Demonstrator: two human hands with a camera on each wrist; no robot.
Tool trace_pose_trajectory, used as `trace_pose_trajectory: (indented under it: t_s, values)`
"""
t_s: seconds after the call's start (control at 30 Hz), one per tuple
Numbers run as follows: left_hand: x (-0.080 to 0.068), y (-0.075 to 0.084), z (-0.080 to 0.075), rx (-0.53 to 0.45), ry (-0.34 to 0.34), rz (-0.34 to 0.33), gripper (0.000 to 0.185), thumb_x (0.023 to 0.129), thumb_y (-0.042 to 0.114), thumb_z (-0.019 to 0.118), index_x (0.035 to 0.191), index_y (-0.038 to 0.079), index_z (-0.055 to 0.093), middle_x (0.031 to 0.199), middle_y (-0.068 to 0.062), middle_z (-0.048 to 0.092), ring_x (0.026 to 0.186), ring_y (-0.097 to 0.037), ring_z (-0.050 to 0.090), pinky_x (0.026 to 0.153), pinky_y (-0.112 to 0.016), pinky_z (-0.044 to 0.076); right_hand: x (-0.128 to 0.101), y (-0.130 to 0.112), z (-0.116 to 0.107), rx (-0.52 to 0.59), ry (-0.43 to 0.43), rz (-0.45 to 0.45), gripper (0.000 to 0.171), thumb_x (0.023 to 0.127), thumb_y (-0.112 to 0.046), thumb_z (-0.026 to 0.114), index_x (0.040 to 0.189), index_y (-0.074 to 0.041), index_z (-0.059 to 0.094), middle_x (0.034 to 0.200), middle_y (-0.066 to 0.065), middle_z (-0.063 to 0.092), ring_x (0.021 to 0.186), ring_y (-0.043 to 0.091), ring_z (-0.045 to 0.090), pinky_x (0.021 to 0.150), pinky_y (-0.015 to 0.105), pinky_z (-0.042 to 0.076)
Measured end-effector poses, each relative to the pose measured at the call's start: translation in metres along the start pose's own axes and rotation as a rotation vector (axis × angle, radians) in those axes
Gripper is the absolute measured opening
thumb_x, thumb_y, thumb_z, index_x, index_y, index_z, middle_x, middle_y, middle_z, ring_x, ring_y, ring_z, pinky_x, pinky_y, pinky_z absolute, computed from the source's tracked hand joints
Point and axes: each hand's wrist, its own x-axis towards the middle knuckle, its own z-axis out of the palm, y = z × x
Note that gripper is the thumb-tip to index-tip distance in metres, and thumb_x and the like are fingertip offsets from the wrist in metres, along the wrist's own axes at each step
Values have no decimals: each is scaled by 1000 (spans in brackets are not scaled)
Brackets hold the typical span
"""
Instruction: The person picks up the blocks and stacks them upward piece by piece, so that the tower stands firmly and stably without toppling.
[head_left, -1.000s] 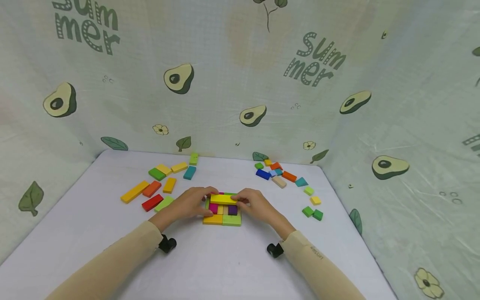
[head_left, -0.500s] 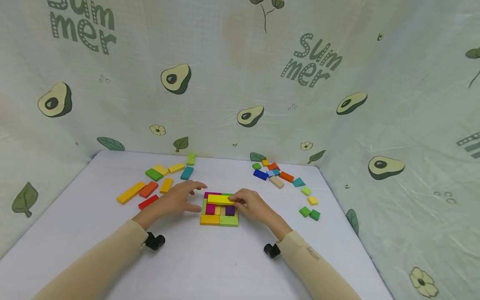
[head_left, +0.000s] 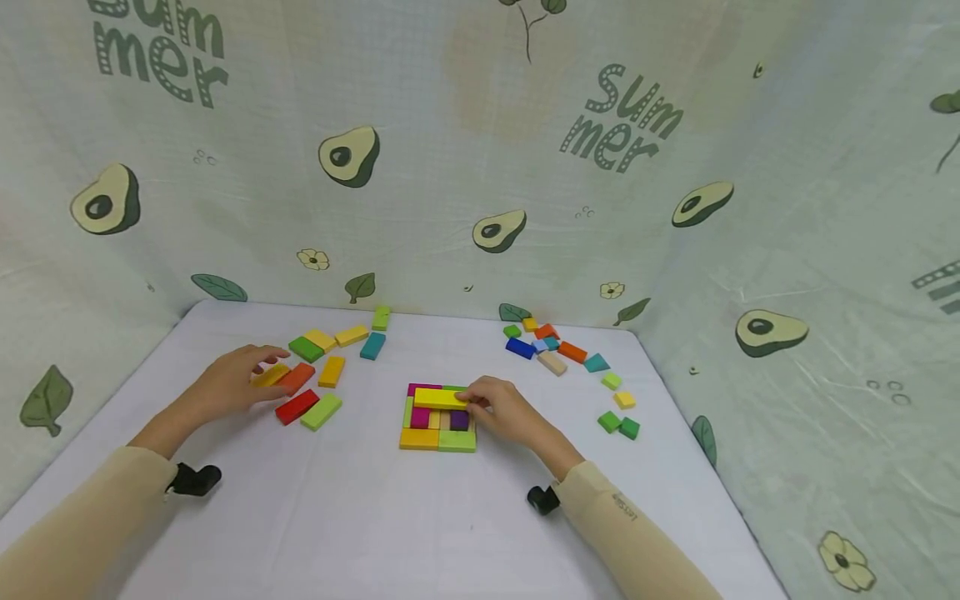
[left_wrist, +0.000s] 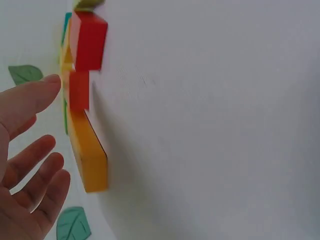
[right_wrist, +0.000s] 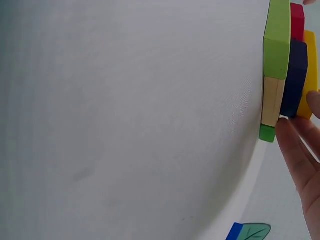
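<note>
The white table [head_left: 420,517] carries everything. Just left of the right hand [head_left: 501,410] sits a square block assembly [head_left: 440,418]: flat pieces in orange, light green, magenta, purple and tan, with a long yellow block [head_left: 438,398] laid across the top. The right hand's curled fingers pinch the near end of that yellow block. The left hand [head_left: 228,385] has relaxed, spread fingers; its fingertips rest over a long orange-yellow block [head_left: 268,376], with an orange block [head_left: 297,378] and a red block [head_left: 296,407] just beyond.
</note>
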Motion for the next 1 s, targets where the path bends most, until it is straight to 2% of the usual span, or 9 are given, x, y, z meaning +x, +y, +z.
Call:
trace_pose_trajectory:
  t_s: [0.1, 0.23, 0.4, 0.57, 0.67, 0.73, 0.87, 1.0]
  values:
    - [-5, -22, -1, 13, -12, -47, 65, 89, 27, 87, 142, 2, 60, 127, -30, 64, 108, -44, 62, 84, -57, 62, 0, 0, -1, 4, 1, -7, 24, 105, -8, 68, 127, -10, 76, 117, 2, 72, 99, 13, 64, 94, 28, 59]
    - [-12, -40, -3, 0, -48, -76, 56, 89, 25, 87, 133, -1, 64, 115, -26, 69, 97, -38, 64, 80, -54, 62, -1, 1, -1, 7, -2, -2, 24, 105, -9, 68, 127, -10, 76, 116, 2, 72, 100, 13, 65, 95, 27, 59]
    - [-19, -49, -9, 22, -48, -66, 47, 90, 21, 85, 126, -4, 68, 104, -20, 72, 90, -32, 64, 79, -53, 61, 0, 0, -1, 7, -7, 0, 24, 105, -9, 67, 128, -11, 76, 117, 1, 72, 102, 13, 65, 96, 27, 58]
    - [-23, -48, -16, 66, 5, -46, 44, 91, 16, 83, 126, -5, 68, 103, -22, 71, 89, -34, 63, 81, -58, 60, 0, -1, -1, 11, -13, -2, 24, 105, -9, 67, 128, -10, 75, 117, 3, 72, 101, 14, 65, 96, 27, 58]
    - [-25, -40, -20, 95, 59, -10, 42, 91, 12, 83, 127, -5, 68, 104, -23, 71, 90, -35, 64, 83, -59, 60, 0, -1, -1, 14, -14, 2, 24, 105, -9, 67, 128, -10, 75, 117, 3, 72, 101, 13, 65, 96, 27, 58]
    - [-25, -28, -22, 96, 77, 15, 43, 91, 11, 83, 128, -4, 68, 105, -23, 71, 91, -36, 64, 82, -58, 61, 1, 0, -2, 12, -13, 4, 24, 105, -9, 67, 128, -11, 75, 117, 2, 72, 101, 13, 64, 96, 27, 58]
    - [-23, 5, -19, 82, 81, 67, 43, 91, 12, 85, 130, 0, 71, 105, -19, 70, 90, -32, 64, 81, -53, 63, 1, 1, -2, 15, -13, 10, 24, 105, -9, 67, 128, -11, 75, 118, 3, 72, 101, 13, 64, 97, 27, 58]
    - [-19, 45, -9, 71, 79, 140, 43, 91, 13, 85, 130, 4, 73, 109, -14, 70, 93, -28, 63, 83, -50, 63, 2, 1, -1, 22, -16, 8, 24, 105, -9, 67, 128, -10, 75, 118, 3, 72, 102, 13, 65, 97, 27, 58]
